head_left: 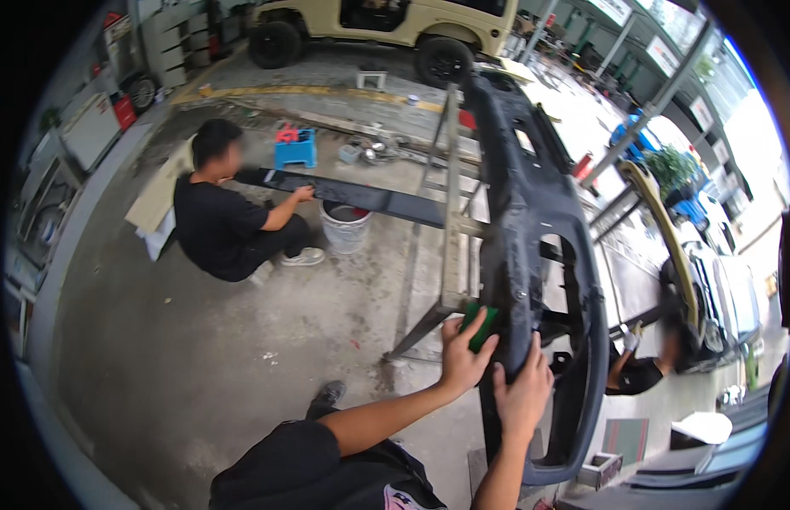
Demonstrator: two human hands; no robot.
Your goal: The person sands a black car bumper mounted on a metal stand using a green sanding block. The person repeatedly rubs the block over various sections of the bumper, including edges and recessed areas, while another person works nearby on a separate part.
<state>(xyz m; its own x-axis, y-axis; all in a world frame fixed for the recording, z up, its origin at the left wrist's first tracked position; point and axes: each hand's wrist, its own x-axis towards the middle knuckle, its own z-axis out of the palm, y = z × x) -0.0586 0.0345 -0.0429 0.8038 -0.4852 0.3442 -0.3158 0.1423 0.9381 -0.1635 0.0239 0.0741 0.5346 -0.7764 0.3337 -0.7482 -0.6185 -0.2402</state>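
A long black car bumper [507,212] lies lengthwise in front of me on a metal stand [453,255]. My left hand [464,357] is closed on a green pad [480,326] and presses it against the bumper's left side. Just to its right, my right hand [524,393] lies on the bumper's near part, fingers stretched out and holding nothing. The pad's underside is hidden by the bumper and my fingers.
A person [233,204] squats at left, one hand on a long black panel [361,194] above a white bucket [345,228]. Beyond are a blue stool [295,150] and a beige vehicle [386,25]. Another person [645,365] is at right near a curved yellowish part [667,221].
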